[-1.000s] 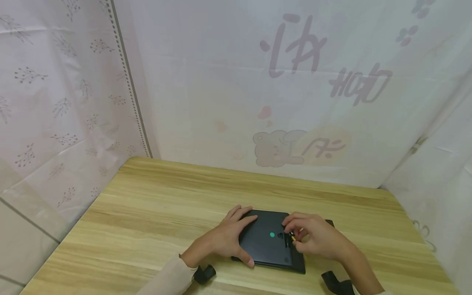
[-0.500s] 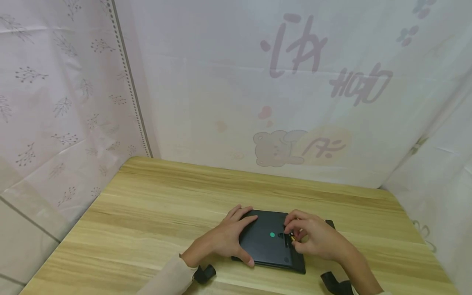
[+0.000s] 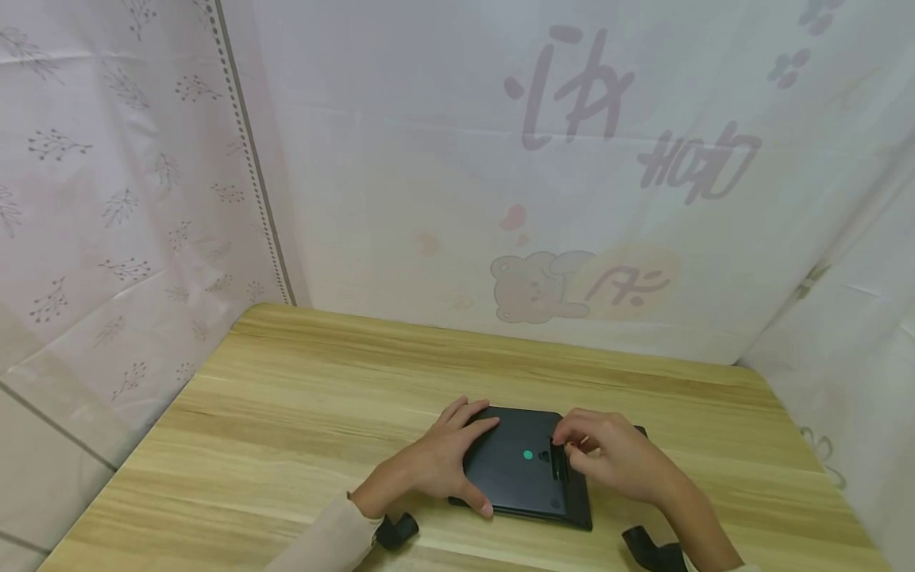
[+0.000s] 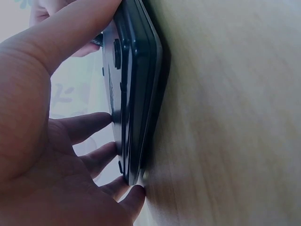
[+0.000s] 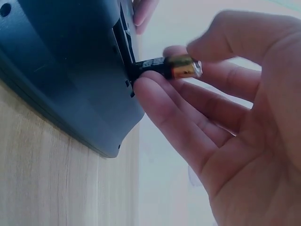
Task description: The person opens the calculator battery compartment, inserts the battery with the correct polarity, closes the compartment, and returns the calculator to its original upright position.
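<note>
A flat black device (image 3: 509,465), shaped like a desk calculator, lies underside up with a green dot on it. Its narrow battery compartment (image 5: 123,44) is uncovered. My left hand (image 3: 445,459) rests spread across the device's left part, thumb along the near edge; in the left wrist view its fingertips (image 4: 106,118) press the underside. A black-and-gold battery (image 5: 162,67) is in my right hand (image 3: 608,454), between thumb and fingers, its dark end at the compartment and its gold end toward the thumb. In the head view the fingers hide the battery.
The device sits on a wood-grain table (image 3: 322,381). A dark edge (image 3: 641,430) of another thing shows behind the right hand. Black wrist mounts (image 3: 397,531) sit at both wrists. A printed curtain (image 3: 400,159) hangs behind the table.
The right hand's fingers have shifted slightly, and its thumb has moved up toward the fingertips. The battery's gold part, visible earlier in the head view, is now covered. The left hand and device stay still.
</note>
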The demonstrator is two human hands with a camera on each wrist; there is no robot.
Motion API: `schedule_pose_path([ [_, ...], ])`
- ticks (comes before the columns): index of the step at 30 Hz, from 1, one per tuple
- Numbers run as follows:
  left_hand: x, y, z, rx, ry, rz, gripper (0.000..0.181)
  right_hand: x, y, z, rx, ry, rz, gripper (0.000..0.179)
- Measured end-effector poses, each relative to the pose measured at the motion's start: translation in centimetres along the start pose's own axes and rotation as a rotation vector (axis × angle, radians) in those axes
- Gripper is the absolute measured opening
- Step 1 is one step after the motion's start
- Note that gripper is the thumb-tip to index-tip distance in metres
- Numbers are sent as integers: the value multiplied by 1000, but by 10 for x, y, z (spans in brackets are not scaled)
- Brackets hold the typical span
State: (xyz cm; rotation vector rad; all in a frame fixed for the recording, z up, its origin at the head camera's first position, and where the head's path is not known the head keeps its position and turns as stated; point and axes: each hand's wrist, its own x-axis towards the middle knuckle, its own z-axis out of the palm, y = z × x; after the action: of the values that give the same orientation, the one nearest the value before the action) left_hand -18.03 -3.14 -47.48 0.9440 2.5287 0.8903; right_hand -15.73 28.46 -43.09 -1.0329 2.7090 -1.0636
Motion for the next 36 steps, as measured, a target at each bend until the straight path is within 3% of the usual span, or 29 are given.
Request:
schedule_pose_path([
  [8, 0, 0, -1, -10, -3, 3, 119, 3, -3, 0, -63, 57, 85, 15],
  [16, 1, -1, 0, -10, -7, 2, 119, 5, -2, 8, -134, 233, 124, 12],
  [21, 1, -1, -1, -11, -10, 3, 119, 7, 0, 13, -191, 295, 114, 16],
  [26, 0, -1, -1, -11, -11, 2, 119, 8, 2, 15, -205, 306, 104, 21],
  [36, 0, 0, -1, -8, -9, 4, 118, 9, 0, 20, -129, 251, 187, 16],
])
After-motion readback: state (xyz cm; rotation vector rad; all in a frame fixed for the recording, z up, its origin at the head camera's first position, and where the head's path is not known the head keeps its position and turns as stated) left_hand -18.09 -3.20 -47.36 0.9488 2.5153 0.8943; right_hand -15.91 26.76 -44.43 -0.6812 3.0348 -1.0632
